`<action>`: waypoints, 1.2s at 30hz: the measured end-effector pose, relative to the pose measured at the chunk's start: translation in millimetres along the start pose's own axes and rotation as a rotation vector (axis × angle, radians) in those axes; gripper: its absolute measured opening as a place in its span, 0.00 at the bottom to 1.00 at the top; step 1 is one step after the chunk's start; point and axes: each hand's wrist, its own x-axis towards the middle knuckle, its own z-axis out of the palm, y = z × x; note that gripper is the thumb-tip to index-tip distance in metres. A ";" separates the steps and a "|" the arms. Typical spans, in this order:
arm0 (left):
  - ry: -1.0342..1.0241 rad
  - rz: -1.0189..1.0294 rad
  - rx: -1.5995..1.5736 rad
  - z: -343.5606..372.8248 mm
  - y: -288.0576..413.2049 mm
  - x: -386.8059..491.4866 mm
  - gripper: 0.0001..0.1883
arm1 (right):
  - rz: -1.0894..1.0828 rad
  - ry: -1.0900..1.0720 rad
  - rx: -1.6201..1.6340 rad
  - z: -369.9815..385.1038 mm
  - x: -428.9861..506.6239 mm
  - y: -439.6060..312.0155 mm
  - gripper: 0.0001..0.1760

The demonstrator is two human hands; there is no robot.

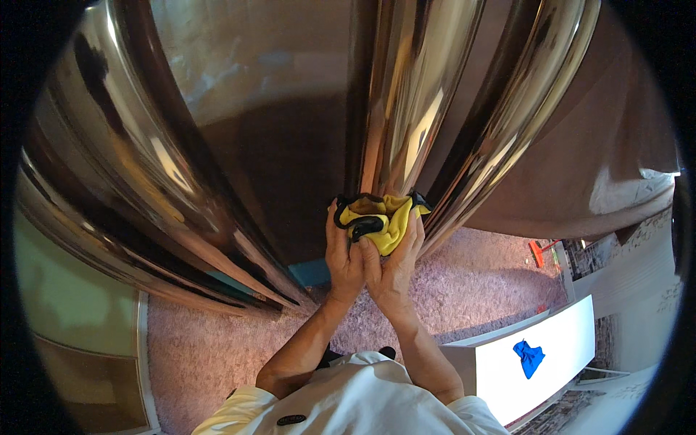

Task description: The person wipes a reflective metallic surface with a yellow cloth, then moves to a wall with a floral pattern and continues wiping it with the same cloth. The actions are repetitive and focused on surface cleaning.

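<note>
A yellow cloth with black edging (399, 225) is bunched up between my two hands at the middle of the view. My left hand (343, 261) grips it from the left side, its thumb and fingers against the folds. From the right, my right hand (392, 261) holds the same cloth, and the two thumbs are close together. Right beyond the cloth rises a shiny metallic column (410, 119), its surface full of reflections. Whether the cloth touches the column, I cannot tell.
More glossy curved columns (157, 163) stand at the left. Brown fabric (587, 152) hangs at the right. A blue cloth (528, 359) lies on a white table (500, 380) at the lower right. Pinkish carpet (206, 348) covers the floor, with a red object (537, 254) farther right.
</note>
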 end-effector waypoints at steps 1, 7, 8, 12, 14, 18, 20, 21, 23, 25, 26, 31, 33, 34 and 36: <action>-0.012 -0.024 0.011 -0.4 -10.5 -7.2 0.29 | 0.025 -0.002 0.006 3.7 -6.0 5.9 0.49; -0.086 -0.249 0.086 -0.7 -69.7 -57.0 0.24 | 0.129 -0.066 0.028 25.4 -48.3 45.5 0.50; -0.104 -0.322 0.077 -1.7 -76.2 -64.5 0.23 | 0.195 -0.090 0.045 28.8 -56.0 52.0 0.51; -0.151 -0.482 -0.114 -7.7 -82.2 -77.6 0.21 | 0.456 -0.208 0.056 35.1 -73.4 68.4 0.49; -0.158 -0.468 -0.156 -10.9 -71.7 -71.1 0.23 | 0.429 -0.184 0.132 31.5 -68.9 67.9 0.47; -0.091 -0.306 -0.291 -9.2 -35.4 -31.6 0.32 | 0.377 -0.137 0.226 13.0 -43.1 43.8 0.43; -0.023 -0.217 -0.402 -5.0 -12.4 -13.4 0.37 | 0.331 -0.131 0.253 -0.6 -31.1 25.8 0.40; -0.040 -0.179 -0.331 -5.0 -4.1 -6.4 0.38 | 0.272 -0.109 0.160 -5.5 -26.6 18.5 0.39; -0.042 -0.086 -0.197 -4.1 4.2 3.6 0.40 | 0.142 -0.101 0.047 -10.1 -18.9 9.2 0.38; -0.029 -0.047 -0.055 -1.6 2.5 4.0 0.36 | 0.122 -0.093 0.042 -7.9 -16.4 7.0 0.41; -0.026 -0.073 -0.044 -0.3 -2.9 2.2 0.35 | 0.089 -0.087 0.022 -5.5 -17.4 8.6 0.42; 0.030 -0.181 -0.132 7.4 -41.6 -22.4 0.28 | 0.111 -0.143 0.021 3.1 -38.9 25.8 0.46; 0.031 -0.226 -0.136 8.3 -50.4 -31.1 0.26 | 0.203 -0.157 0.077 8.0 -45.8 34.7 0.48; 0.018 -0.256 -0.164 7.6 -52.1 -33.1 0.27 | 0.251 -0.190 0.083 7.4 -49.8 38.0 0.48; 0.008 -0.292 -0.167 5.0 -47.9 -32.7 0.28 | 0.430 -0.241 0.178 8.4 -54.0 41.9 0.47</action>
